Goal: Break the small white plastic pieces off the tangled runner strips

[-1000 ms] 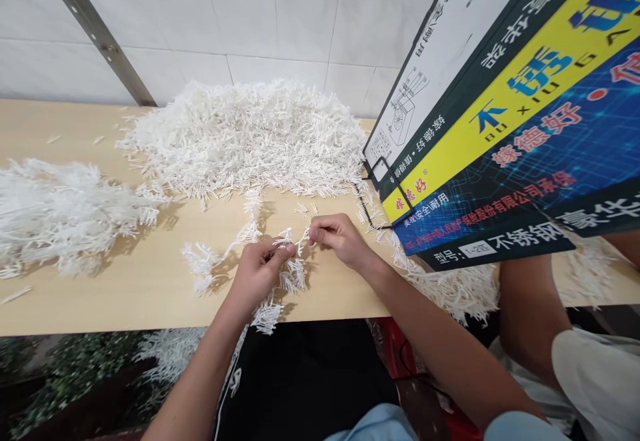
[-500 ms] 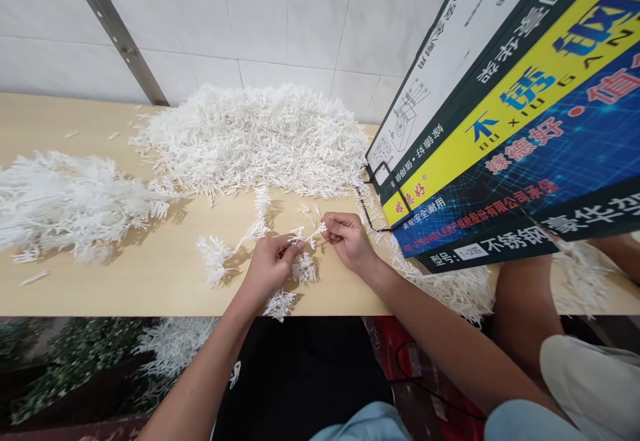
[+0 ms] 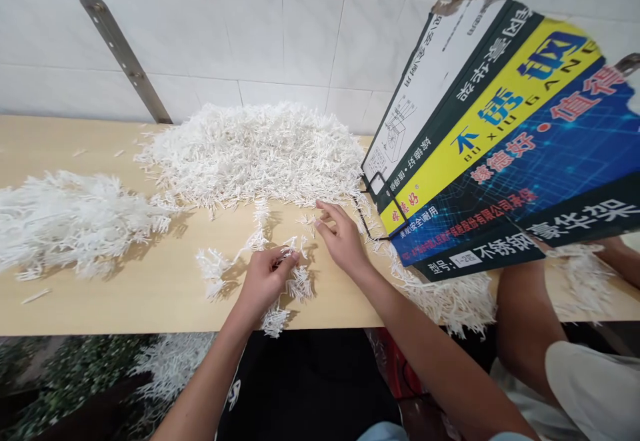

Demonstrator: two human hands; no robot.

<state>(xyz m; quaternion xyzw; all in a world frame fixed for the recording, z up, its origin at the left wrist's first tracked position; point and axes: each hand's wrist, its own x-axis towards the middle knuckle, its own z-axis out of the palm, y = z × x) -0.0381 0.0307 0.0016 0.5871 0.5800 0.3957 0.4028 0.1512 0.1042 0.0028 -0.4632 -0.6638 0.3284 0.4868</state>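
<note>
My left hand point(image 3: 265, 281) pinches a white branched, plastic-looking strand point(image 3: 300, 284) between thumb and fingers. Clumps of the strand hang below the hand and reach the table's front edge. Another section point(image 3: 213, 271) spreads to the left and runs up toward the large pile. To the right, my right hand point(image 3: 343, 238) is open, thumb and fingers apart, with nothing visible in it. A few small loose white pieces point(image 3: 306, 220) lie just beside its fingertips.
A large heap of white pieces point(image 3: 265, 154) sits against the tiled wall. A second white pile point(image 3: 70, 221) lies at the left. A printed cardboard panel point(image 3: 500, 154) stands at the right, with more white strands point(image 3: 455, 298) below it. Another person's arm point(image 3: 525, 321) shows behind it.
My right hand has let go of the strand's end, and its fingers have opened. My left hand still pinches the strand. The whole view has shifted slightly.
</note>
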